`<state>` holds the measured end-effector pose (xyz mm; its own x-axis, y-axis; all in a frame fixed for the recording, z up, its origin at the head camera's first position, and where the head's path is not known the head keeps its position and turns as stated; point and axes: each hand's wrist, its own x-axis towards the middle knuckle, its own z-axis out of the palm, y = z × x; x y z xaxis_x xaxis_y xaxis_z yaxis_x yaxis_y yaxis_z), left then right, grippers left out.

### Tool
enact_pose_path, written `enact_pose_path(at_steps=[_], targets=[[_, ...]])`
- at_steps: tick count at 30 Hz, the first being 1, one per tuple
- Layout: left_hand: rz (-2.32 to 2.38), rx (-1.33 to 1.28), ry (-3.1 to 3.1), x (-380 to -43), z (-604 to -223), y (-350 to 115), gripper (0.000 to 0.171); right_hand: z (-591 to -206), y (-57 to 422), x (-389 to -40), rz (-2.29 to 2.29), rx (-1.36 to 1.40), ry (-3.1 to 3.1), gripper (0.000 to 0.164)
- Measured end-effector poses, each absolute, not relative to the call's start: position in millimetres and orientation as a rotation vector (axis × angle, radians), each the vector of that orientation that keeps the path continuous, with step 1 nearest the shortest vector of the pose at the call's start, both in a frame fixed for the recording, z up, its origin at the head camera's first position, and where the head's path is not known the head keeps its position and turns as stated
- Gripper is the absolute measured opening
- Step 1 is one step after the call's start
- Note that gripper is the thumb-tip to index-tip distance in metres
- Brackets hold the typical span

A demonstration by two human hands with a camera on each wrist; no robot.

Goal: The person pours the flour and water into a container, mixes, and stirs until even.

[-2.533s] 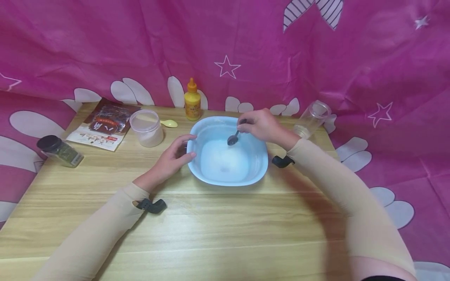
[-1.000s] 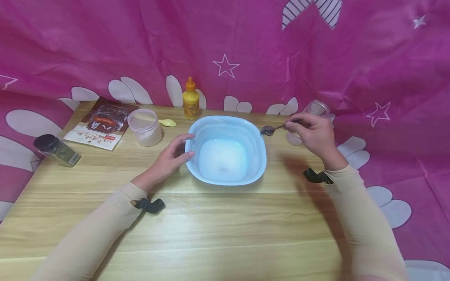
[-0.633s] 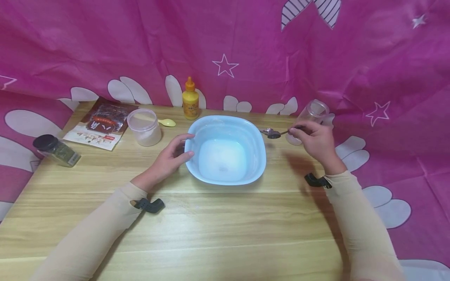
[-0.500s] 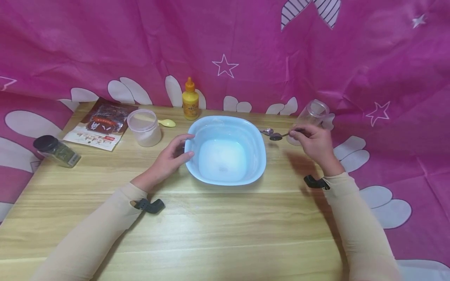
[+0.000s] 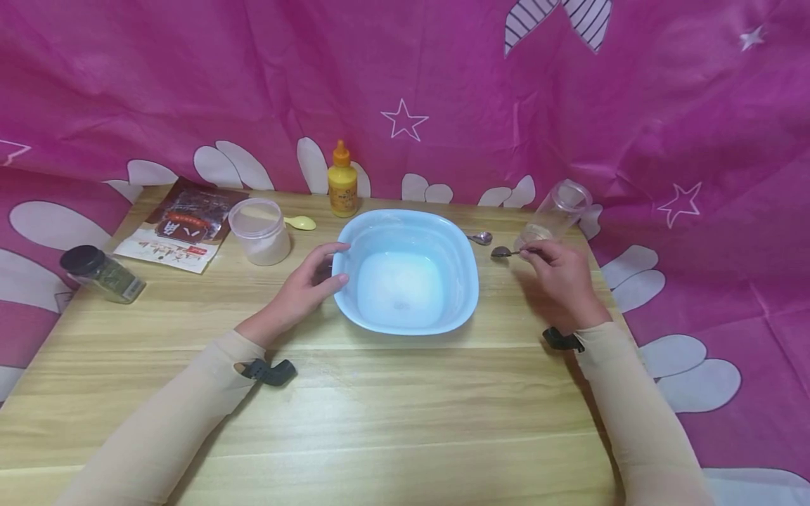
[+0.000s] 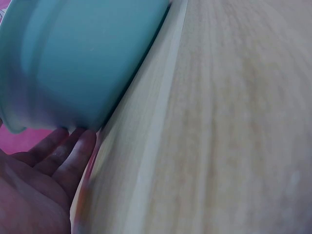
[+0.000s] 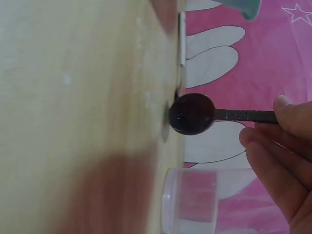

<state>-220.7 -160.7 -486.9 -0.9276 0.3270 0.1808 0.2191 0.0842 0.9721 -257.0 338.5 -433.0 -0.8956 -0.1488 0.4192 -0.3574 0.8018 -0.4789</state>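
Note:
A light-blue plastic basin [image 5: 405,325] stands mid-table with whitish liquid in it. My left hand [image 5: 308,281] holds its left rim, thumb and forefinger over the edge; in the left wrist view the other fingertips [image 6: 87,139] rest against the outer wall. To the right of the basin, my right hand [image 5: 562,275] pinches the handle of a small dark spoon [image 7: 192,113], its round bowl close over the table and pointing toward the basin. A second metal spoon [image 5: 482,238] lies by the basin's right rim, its handle partly hidden.
A tall clear jar [image 5: 557,207] stands just beyond my right hand. At the back are a yellow dropper bottle [image 5: 344,190], a pale-yellow spoon [image 5: 301,223], a tub of white powder [image 5: 264,242] and a brown-white packet [image 5: 183,228]. A black-lidded herb jar [image 5: 107,274] lies at far left.
My right hand has carried the dark spoon out of the basin to the right, then lowered it toward the table, uncovering the second spoon. The left hand stays on the rim.

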Motion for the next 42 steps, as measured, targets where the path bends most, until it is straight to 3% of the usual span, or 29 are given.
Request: enact_pose_path(at_steps=[11, 26, 42], targets=[[1.977, 0.558, 2.258, -218.8, -487.2, -161.9, 0.058, -446.9, 340.3, -227.7, 0.762, 0.387, -2.837, 0.025], [1.977, 0.571, 2.246, -217.8, -486.6, -162.5, 0.058, -459.7, 338.7, -213.5, 0.666, 0.553, -2.964, 0.043], [1.972, 0.572, 2.252, -219.2, -484.9, -162.3, 0.059, -466.1, 341.4, -213.0, 0.567, 0.624, -2.943, 0.037]])
